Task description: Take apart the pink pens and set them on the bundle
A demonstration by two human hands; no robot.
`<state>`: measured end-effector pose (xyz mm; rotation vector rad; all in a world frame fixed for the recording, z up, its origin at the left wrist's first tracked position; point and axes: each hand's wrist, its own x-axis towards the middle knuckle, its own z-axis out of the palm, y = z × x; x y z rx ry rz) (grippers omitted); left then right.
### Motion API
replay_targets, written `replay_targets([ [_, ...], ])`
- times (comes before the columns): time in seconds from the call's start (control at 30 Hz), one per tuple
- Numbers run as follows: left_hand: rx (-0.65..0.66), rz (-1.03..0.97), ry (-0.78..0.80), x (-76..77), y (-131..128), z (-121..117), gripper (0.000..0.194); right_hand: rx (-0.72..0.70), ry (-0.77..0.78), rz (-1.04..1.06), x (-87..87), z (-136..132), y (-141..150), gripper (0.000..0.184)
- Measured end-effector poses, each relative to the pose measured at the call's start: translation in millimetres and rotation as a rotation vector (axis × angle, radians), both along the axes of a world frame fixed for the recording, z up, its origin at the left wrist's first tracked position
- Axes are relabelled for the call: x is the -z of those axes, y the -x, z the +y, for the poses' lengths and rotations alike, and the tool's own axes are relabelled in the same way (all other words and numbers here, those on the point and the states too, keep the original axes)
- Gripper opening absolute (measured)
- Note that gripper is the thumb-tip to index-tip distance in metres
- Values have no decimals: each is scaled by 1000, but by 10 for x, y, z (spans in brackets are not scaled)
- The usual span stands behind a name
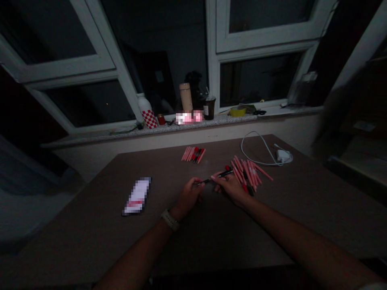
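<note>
Dim room; the lighting is low across the whole frame. The left hand [189,197] and right hand [231,187] are together at lower center, fingertips close, both pinching a slim black pen [220,175] held level between them. The left hand grips the narrow end and the right hand the thicker end; whether the pen is one piece or two parts cannot be told at this resolution. The pen sits above the brown table [90,241], just left of a loose pile of pink pens [248,173], which lies against the right hand's outer edge. Risk: a slip of either pinch could drop the pen onto that pile, and any sideways move of the right hand could scatter it, since the pens lie crossed and round bodies roll easily. A smaller pink group [193,154] lies farther up the table, so a wide reach could disturb it too. The white charger [282,156] and its cable [260,149] lie near the pile at right, where a rolling pen could lodge. Poor light may hide small parts if dropped. A blurred packet [137,196] lies at left.
</note>
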<state>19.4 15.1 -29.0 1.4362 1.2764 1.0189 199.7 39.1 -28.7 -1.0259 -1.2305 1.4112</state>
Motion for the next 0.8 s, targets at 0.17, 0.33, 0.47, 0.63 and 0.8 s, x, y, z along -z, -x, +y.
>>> replay_targets([
  [0.17,-11,21,1,49,22,29,37,-6,29,7,-13,-4,6,39],
  [0.33,-52,19,28,71,59,62,52,11,18,36,4,21,3,41],
  [0.47,-53,34,11,89,80,85,48,25,20,73,32,47,-15,40],
  [0.63,-110,-10,-12,78,80,99,41,61,37,153,81,71,-37,36],
  [0.8,-158,-75,-12,34,117,134,39,120,81,161,106,95,-52,30],
])
